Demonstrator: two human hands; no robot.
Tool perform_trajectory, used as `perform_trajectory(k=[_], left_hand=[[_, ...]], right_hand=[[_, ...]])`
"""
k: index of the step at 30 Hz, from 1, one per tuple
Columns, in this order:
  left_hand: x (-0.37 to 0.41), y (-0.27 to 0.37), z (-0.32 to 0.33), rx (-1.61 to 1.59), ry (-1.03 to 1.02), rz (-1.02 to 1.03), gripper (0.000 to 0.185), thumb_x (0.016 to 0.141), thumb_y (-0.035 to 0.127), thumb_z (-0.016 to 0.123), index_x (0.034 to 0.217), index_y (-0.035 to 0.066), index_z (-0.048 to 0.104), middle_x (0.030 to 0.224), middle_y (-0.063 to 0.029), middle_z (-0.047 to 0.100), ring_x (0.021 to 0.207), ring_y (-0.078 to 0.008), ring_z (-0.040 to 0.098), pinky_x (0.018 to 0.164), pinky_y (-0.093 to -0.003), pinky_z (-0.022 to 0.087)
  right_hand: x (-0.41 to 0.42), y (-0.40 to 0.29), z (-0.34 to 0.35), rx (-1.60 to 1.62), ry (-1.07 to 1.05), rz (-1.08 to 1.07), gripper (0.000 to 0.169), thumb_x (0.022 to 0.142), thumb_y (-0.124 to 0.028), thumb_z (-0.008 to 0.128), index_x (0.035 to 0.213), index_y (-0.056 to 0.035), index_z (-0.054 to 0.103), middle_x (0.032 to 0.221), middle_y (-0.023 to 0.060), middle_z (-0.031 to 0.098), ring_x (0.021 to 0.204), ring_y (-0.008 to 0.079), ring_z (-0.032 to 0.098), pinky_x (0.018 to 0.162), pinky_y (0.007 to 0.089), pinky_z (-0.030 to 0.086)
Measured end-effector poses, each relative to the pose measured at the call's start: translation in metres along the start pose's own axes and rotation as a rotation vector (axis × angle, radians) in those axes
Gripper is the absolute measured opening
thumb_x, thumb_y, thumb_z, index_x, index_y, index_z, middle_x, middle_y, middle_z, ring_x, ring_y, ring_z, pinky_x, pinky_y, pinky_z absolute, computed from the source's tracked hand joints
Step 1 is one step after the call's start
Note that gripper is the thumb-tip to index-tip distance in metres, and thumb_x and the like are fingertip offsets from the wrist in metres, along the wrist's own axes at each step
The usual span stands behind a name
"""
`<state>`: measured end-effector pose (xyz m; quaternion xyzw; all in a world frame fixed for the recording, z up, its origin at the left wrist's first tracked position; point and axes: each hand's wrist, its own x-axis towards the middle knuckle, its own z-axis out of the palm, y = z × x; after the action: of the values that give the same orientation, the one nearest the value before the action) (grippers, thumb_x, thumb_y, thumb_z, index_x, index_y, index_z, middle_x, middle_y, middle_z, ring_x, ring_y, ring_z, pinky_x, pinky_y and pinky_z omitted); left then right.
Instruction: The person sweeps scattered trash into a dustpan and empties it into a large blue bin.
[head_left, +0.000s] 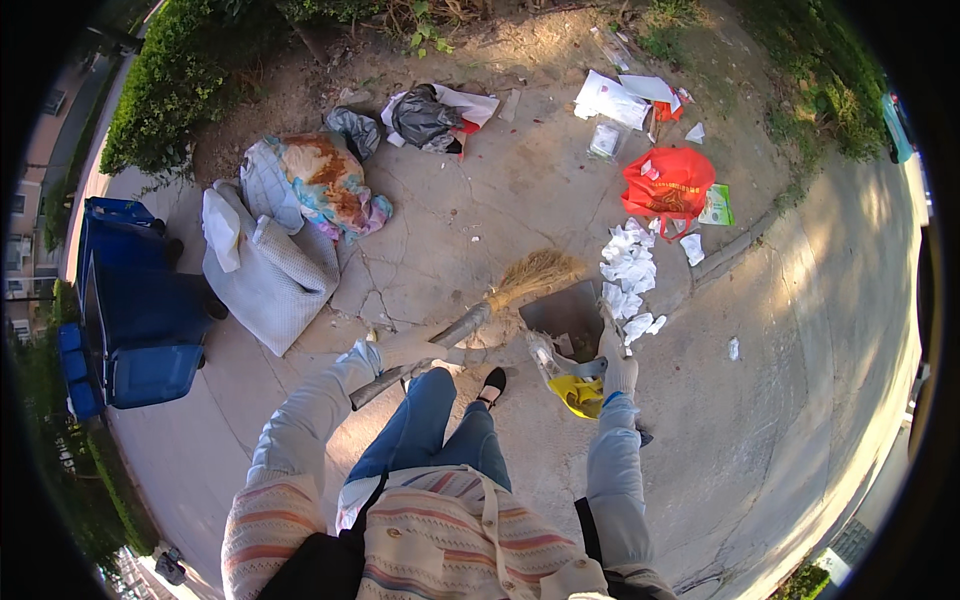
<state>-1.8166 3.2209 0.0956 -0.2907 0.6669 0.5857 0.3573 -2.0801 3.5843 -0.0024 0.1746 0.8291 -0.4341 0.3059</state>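
My left hand (409, 349), in a pale glove, is closed around the thick grey handle (469, 322) of a straw broom. Its bristles (544, 271) point away from me, to the upper right, just above a dark dustpan (566, 315). My gloved right hand (619, 364) grips the dustpan at its right side; the fingers are partly hidden. A little litter lies inside the pan. Beside it, a yellow bag (579, 396) and clear plastic (544, 356) hang near the pan's grey handle. Crumpled white tissues (628, 259) lie in a heap just beyond my right hand.
A red bag (667, 184) and white packaging (611, 100) lie at the upper right. A stained, colourful cloth bundle (330, 180) and a grey quilted mat (281, 281) lie at the left, beside a blue wheeled bin (142, 322). Black plastic bags (424, 112) lie farther off, near shrubs.
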Motion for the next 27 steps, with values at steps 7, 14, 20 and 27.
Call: perform_trajectory(k=[7, 14, 20, 27], left_hand=[[0.075, -0.005, -0.076, -0.801, 0.356, -0.162, 0.038, 0.091, 0.027, 0.064, 0.122, 0.008, 0.052, 0.069, -0.0053, 0.057, 0.049, -0.0191, 0.055, 0.043, -0.0359, 0.046], [0.128, 0.008, -0.101, -0.543, -0.104, -0.044, 0.040, 0.089, 0.044, 0.065, 0.099, 0.006, 0.062, 0.083, -0.0061, 0.063, 0.059, -0.0173, 0.056, 0.053, -0.0350, 0.047], [0.008, -0.005, -0.231, -0.725, -0.444, -0.068, 0.046, 0.099, 0.039, 0.057, 0.131, 0.007, 0.049, 0.073, -0.0019, 0.059, 0.049, -0.0083, 0.055, 0.040, -0.0223, 0.047], [-0.131, 0.006, -0.384, -0.734, 0.212, 0.022, 0.094, 0.091, 0.019, 0.067, 0.162, 0.022, 0.006, 0.075, -0.0018, 0.058, 0.054, -0.0092, 0.057, 0.045, -0.0246, 0.049]], right_hand=[[-0.025, -0.012, 0.061, 0.079, 0.005, -0.027, 0.046, 0.077, -0.020, 0.076, 0.112, 0.0065, 0.063, 0.102, 0.0152, 0.070, 0.089, 0.0236, 0.067, 0.077, 0.0356, 0.053], [-0.003, -0.070, 0.120, -0.113, 0.174, -0.014, 0.044, 0.074, -0.024, 0.073, 0.101, 0.0092, 0.065, 0.092, 0.0182, 0.070, 0.079, 0.0265, 0.068, 0.072, 0.0373, 0.053], [0.019, -0.139, 0.126, 0.272, 0.182, 0.017, 0.033, 0.080, -0.018, 0.076, 0.095, 0.0094, 0.064, 0.087, 0.0123, 0.066, 0.070, 0.0191, 0.061, 0.060, 0.0331, 0.048], [0.014, -0.248, 0.203, 0.340, 0.079, 0.021, 0.024, 0.086, -0.022, 0.076, 0.084, -0.0008, 0.067, 0.072, 0.0051, 0.064, 0.061, 0.0130, 0.058, 0.054, 0.0284, 0.044]])
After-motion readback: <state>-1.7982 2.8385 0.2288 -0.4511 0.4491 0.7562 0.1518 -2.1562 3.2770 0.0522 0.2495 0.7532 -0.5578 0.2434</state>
